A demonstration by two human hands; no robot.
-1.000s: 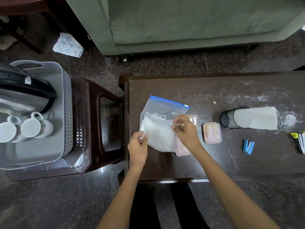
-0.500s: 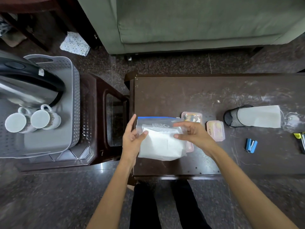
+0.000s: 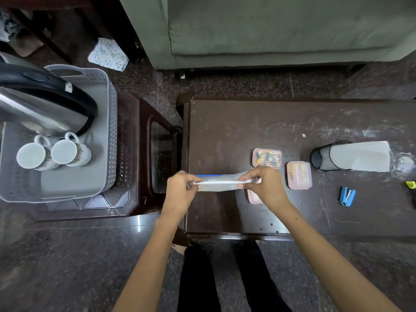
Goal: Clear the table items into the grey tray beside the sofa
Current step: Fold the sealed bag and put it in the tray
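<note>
Both hands hold a clear plastic bag (image 3: 219,182) edge-on above the near left part of the dark bench (image 3: 247,122), so it shows only as a thin pale strip with a blue line along its far edge. The left hand (image 3: 180,194) has its fingers (image 3: 191,179) pinched on the bag's left end, and the right hand (image 3: 267,188) has its fingers (image 3: 249,176) pinched on the right end. Just beyond the right hand on the bench sits a small pink box (image 3: 267,158) with coloured bits inside; a second pink box (image 3: 299,175) lies just to the right of that hand, and a third (image 3: 253,197) peeks out from under it. Further right on the bench lie a black mesh cup (image 3: 322,157) on its side with white paper (image 3: 360,156) in it, and a blue stapler (image 3: 347,196). Left of the bench, on a brown stool (image 3: 139,154), stands the grey tray (image 3: 108,122), holding a steel kettle (image 3: 42,109) and two white mugs (image 3: 54,154). The green sofa (image 3: 270,30) is beyond the bench.
</note>
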